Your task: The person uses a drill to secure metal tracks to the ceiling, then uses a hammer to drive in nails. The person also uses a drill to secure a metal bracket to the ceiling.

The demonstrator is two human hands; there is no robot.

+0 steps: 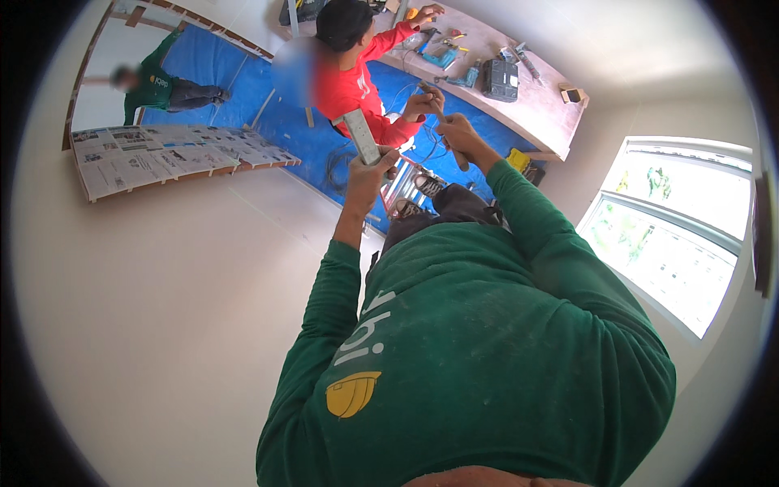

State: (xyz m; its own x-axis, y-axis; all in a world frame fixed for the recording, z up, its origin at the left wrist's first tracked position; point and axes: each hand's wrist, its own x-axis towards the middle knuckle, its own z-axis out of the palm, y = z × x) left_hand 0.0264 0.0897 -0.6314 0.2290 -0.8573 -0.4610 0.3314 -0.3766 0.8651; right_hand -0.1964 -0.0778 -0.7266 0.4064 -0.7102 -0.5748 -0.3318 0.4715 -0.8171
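My left hand (372,177) is closed around the lower end of a flat, pale grey rectangular tool (359,136), possibly a float or trowel; its exact kind is unclear. My right hand (462,138) grips a narrow brown-grey stick-like tool (439,111), whose lower end sticks out below my fist. At that tool's upper end is the hand (418,105) of a co-worker in red; whether it holds the tool, I cannot tell. The co-worker (349,73) is just ahead, beside a long workbench (454,24), the other hand stretched over it.
On the bench lie blue power tools (442,57), a black case (501,80) and a caulking gun (529,63). Blue sheeting (280,122) covers the floor. A newspaper-covered board (170,158) stands at left, with another person (154,85) beyond. A window (669,227) is at right.
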